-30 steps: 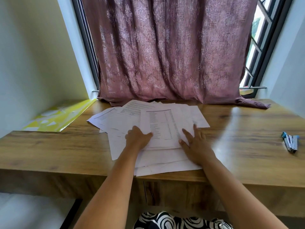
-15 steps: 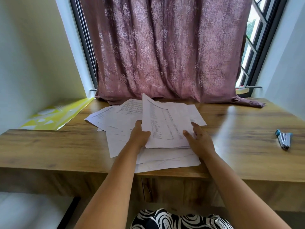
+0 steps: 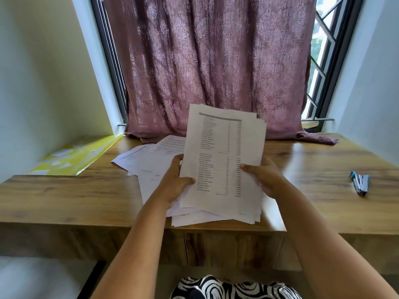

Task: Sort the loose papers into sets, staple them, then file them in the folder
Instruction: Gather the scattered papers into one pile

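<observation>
Fingers (image 3: 172, 169) of the left hand (image 3: 173, 184) curl behind the left edge of a raised sheaf of papers (image 3: 222, 160), with the thumb pressed on its printed face; fingers of the right hand (image 3: 266, 180) lie hidden behind the right edge, and only the right thumb shows, clamped across the front. Both hands thus pinch the sheaf, which stands tilted nearly upright above the near edge of the wooden counter (image 3: 313, 201). The top sheet carries columns of small print under a dark header bar; the text is too blurred to read. Several sheet edges fan out behind it, unevenly aligned. Loose papers (image 3: 151, 158) lie spread flat on the counter beneath and to the left of the sheaf, overlapping one another, some projecting slightly past the counter's near edge. A yellow folder (image 3: 79, 156) lies closed and flat at the far left corner of the counter against the wall, well apart from the papers; what it contains cannot be seen. A stapler (image 3: 360, 183) with blue and metallic parts rests on the right side of the counter, well apart from both hands. A mauve patterned curtain (image 3: 216, 61) hangs behind the counter, its hem resting on the far edge. Black-and-white patterned cloth (image 3: 233, 288) shows at the bottom edge.
</observation>
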The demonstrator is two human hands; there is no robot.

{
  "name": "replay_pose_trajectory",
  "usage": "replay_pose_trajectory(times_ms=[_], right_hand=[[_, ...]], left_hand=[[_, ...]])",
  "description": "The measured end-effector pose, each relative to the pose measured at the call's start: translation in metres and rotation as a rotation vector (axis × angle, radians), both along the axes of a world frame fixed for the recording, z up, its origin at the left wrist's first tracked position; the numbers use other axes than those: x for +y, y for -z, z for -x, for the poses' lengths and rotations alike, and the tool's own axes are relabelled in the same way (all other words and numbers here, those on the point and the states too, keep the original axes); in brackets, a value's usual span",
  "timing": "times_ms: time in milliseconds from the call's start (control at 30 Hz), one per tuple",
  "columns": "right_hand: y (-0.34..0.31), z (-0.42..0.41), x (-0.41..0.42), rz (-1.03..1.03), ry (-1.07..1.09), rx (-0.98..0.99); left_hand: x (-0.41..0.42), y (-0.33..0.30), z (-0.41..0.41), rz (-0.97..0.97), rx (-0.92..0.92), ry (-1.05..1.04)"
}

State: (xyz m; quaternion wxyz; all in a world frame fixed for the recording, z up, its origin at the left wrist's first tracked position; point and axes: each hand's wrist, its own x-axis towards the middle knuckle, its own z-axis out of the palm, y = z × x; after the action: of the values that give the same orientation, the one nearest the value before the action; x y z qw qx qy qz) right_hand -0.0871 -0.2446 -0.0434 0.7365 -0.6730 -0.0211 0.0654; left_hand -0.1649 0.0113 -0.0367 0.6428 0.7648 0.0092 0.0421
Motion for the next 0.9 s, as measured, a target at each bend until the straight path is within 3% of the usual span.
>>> replay_pose_trajectory(times_ms=[100, 200, 300, 400, 500, 667, 800, 900], right_hand=[[-0.005, 0.001, 0.002, 0.074, 0.022, 0.08], [-0.001, 0.006, 0.002, 0.3, -0.028, 0.214], [0.007, 0.008, 0.002, 0.474, -0.071, 0.23], [-0.004, 0.011, 0.009, 0.604, 0.005, 0.086], [-0.034, 0.023, 0.021, 0.699, 0.159, -0.219], [-0.077, 0.036, 0.029, 0.493, 0.391, -0.74], [-0.07, 0.041, 0.032, 0.365, 0.331, -0.755], [-0.052, 0.042, 0.032, 0.351, 0.312, -0.693]], left_hand=[[0.002, -0.004, -0.006, -0.06, 0.167, -0.005], [0.002, -0.001, -0.005, -0.062, 0.364, -0.006], [-0.004, 0.014, -0.005, -0.118, 0.314, -0.084], [-0.009, 0.016, -0.006, -0.097, 0.256, -0.133], [-0.021, -0.007, -0.004, -0.099, 0.055, -0.19], [-0.038, -0.06, 0.002, -0.159, -0.458, -0.345], [-0.042, -0.07, 0.003, -0.039, -0.596, -0.325], [-0.04, -0.049, 0.003, -0.077, -0.612, -0.349]])
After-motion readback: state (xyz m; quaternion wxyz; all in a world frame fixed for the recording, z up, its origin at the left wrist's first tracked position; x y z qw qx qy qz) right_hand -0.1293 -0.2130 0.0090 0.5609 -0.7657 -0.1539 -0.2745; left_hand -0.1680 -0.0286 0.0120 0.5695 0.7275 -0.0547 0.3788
